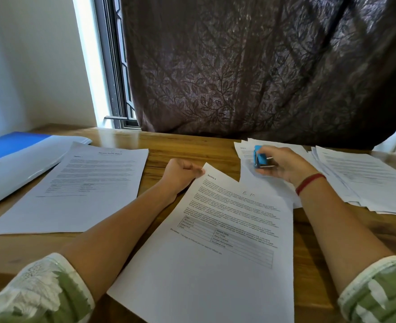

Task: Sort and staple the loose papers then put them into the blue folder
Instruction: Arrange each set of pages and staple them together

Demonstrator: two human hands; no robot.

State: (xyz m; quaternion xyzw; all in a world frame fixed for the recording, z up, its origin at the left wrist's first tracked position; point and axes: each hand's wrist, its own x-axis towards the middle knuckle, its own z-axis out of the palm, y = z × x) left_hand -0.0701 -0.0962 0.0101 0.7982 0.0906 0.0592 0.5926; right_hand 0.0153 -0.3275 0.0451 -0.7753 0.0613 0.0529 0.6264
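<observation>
A printed stack of papers (220, 241) headed "Section 4" lies slanted in the middle of the wooden desk (192, 148). My left hand (180, 174) pinches its top left corner. My right hand (285, 165) grips a small blue stapler (261, 157) above loose sheets (262, 180) at the back right, a short way from that corner. The blue folder (13, 148) lies open at the far left. A second set of papers (85, 187) lies between the folder and my left arm.
A fanned pile of loose printed sheets (367, 180) covers the right side of the desk. A dark patterned curtain (262, 66) hangs behind the desk, with a window (113, 66) to its left.
</observation>
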